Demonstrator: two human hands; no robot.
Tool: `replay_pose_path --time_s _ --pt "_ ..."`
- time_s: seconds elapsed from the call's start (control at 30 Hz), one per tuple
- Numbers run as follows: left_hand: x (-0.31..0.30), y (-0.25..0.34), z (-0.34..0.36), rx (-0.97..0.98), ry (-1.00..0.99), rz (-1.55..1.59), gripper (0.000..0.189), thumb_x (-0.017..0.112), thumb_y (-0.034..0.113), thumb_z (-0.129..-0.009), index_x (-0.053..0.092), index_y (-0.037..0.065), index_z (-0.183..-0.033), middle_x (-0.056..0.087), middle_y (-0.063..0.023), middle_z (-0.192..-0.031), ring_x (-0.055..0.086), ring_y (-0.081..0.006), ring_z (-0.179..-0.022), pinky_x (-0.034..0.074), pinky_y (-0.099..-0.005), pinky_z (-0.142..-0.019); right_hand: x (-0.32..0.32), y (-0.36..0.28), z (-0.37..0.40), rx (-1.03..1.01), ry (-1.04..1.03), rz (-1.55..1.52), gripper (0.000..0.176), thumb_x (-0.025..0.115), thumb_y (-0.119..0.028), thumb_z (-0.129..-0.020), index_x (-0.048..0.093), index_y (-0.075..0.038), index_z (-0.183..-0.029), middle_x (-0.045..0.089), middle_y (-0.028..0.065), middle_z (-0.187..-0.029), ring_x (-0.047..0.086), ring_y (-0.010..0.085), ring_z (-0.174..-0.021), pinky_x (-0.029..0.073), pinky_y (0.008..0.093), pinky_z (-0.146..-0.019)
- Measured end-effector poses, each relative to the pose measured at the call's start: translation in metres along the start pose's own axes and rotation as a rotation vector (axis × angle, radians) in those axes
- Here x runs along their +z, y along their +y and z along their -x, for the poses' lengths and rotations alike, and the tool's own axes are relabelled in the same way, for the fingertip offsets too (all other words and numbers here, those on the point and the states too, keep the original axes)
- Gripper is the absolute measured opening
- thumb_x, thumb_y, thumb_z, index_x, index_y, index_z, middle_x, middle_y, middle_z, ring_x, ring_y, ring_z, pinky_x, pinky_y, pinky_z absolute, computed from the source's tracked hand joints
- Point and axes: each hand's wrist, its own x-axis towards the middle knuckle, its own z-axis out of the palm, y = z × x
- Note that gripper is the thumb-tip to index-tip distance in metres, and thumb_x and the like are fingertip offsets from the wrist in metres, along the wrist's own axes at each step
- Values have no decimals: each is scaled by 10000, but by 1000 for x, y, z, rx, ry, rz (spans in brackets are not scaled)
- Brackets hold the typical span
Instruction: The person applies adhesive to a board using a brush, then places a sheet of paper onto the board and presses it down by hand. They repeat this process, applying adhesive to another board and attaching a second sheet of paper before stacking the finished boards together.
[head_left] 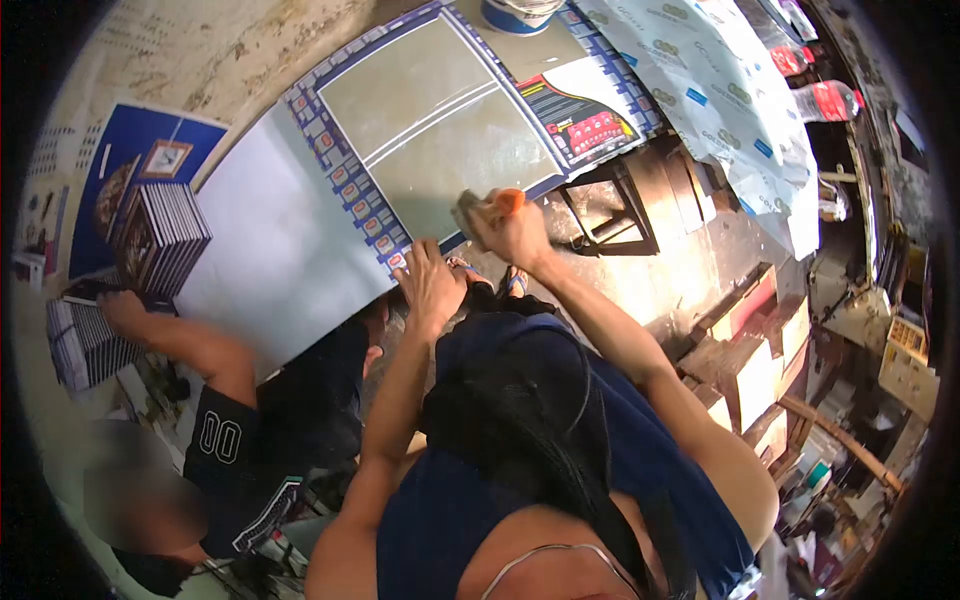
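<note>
Far left, off the sheets: co-worker's hand (122, 310) laid on a low stack of striped booklets (85, 345), with a taller stack of the same (160, 235) just beyond.

Next right: plain white sheet (270, 250) abutting a large printed poster, grey panels inside a blue border of small pictures (430, 110). Which one on top: not clear.

At poster's near edge: left hand (430, 285) spread, palm pressed flat on the border. Just right, by the near right corner: right hand (512, 228) closed around a small grey pad with orange top (480, 205), pad touching the grey panel.

Further right, well apart: brown cardboard boxes (745, 360).

Risk, as judged: poster creasing or skidding under the pad's drag on any easing of the palm.

Hard to make out:
- pad mostly buried in fingers, wet or dry unknown
- poster's near right corner covered by both hands
- white tub (515, 12) at far edge cut off by the frame
</note>
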Motion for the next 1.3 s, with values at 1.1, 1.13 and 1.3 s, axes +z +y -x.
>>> replay_pose_path --time_s 1.1,1.13,1.3 --pt "2 9 -2 -130 -132 -106 610 600 261 -805 451 60 -1361 406 -137 -1395 467 -331 -1259 321 -647 -945 38 -21 -123 -77 -371 4 434 601 -477 -846 662 -57 -935 676 243 -846 674 389 -844 525 465 -779" --pt "-3 13 -1 -142 -153 -99 595 604 249 -818 452 67 -1363 406 -133 -1396 466 -331 -1260 323 -648 -943 31 -5 -146 5 -381 41 435 591 -478 -846 674 -63 -946 672 254 -839 671 404 -845 524 474 -780" --pt "8 10 3 -181 -143 -103 543 640 161 -850 461 88 -1358 409 -116 -1384 482 -324 -1232 330 -622 -940 -67 78 -237 43 32 181 448 542 -499 -887 689 -80 -824 675 213 -750 673 391 -696 546 473 -642"
